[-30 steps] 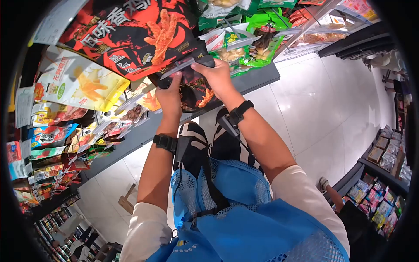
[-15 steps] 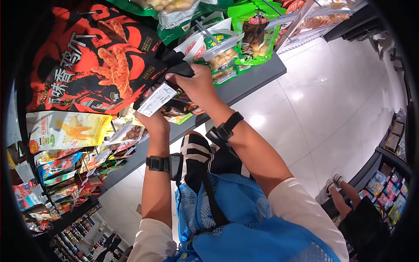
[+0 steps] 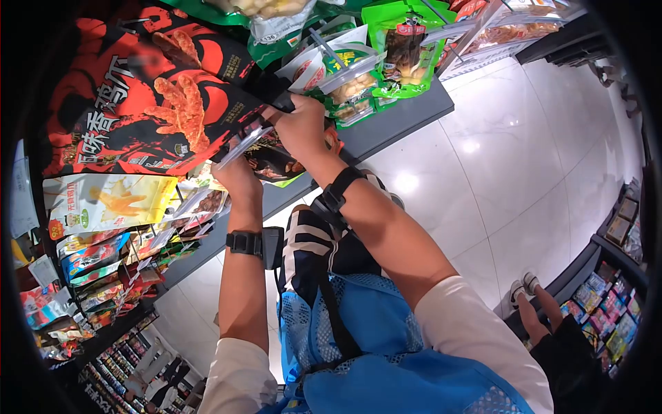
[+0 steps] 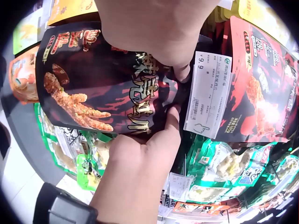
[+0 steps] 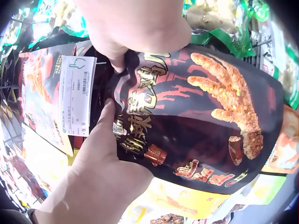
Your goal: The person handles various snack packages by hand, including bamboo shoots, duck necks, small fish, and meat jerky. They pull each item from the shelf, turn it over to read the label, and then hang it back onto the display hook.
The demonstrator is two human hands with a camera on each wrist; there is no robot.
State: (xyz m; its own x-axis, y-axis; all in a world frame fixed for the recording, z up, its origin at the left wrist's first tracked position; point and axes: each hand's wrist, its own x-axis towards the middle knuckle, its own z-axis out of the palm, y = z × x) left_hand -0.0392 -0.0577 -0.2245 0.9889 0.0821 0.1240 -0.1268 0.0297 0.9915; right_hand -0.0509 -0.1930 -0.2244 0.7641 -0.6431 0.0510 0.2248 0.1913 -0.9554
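My left hand and right hand grip the top edge of a black snack bag. In the left wrist view, my left hand comes from above and my right hand from below, both thumbs on the dark bag. The bag's front, with a printed chicken foot, shows in the right wrist view, between my right hand and left hand. Beside the thumbs hangs a white price tag. Fingers behind the bag are hidden.
Large red-and-black bags hang at the upper left, with a yellow-white bag below. Green bags hang at the right. A grey shelf edge runs under them. A person's legs are at the lower right.
The view has shifted, bringing the red-and-black bags lower and further left. The price tag turned face-up half a second ago and now shows edge-on. Both hands kept their grip.
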